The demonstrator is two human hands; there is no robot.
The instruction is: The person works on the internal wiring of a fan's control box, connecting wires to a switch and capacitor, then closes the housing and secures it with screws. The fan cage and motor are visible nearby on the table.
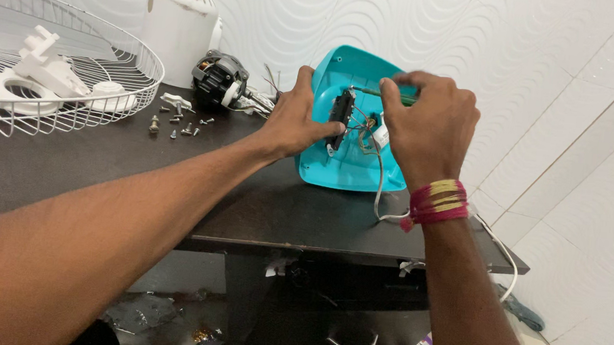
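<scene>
Dark worktop (97, 167) nearest. Right hand (427, 128) closed around green-handled screwdriver (386, 94), tip inside teal housing (345, 165). Left hand (293, 122) clasping housing's left edge, thumb on black switch block (340, 112). Behind: loose screws (176, 126), black motor (218, 80), white wire guard (61, 74).

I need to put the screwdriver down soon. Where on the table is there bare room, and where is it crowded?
Bare room: the dark table front strip, between the wire fan guard and the turquoise housing, under the left forearm. Crowded: behind it, loose screws, the motor and the white cover. Right of the housing, the white cable runs over the table corner.
</scene>
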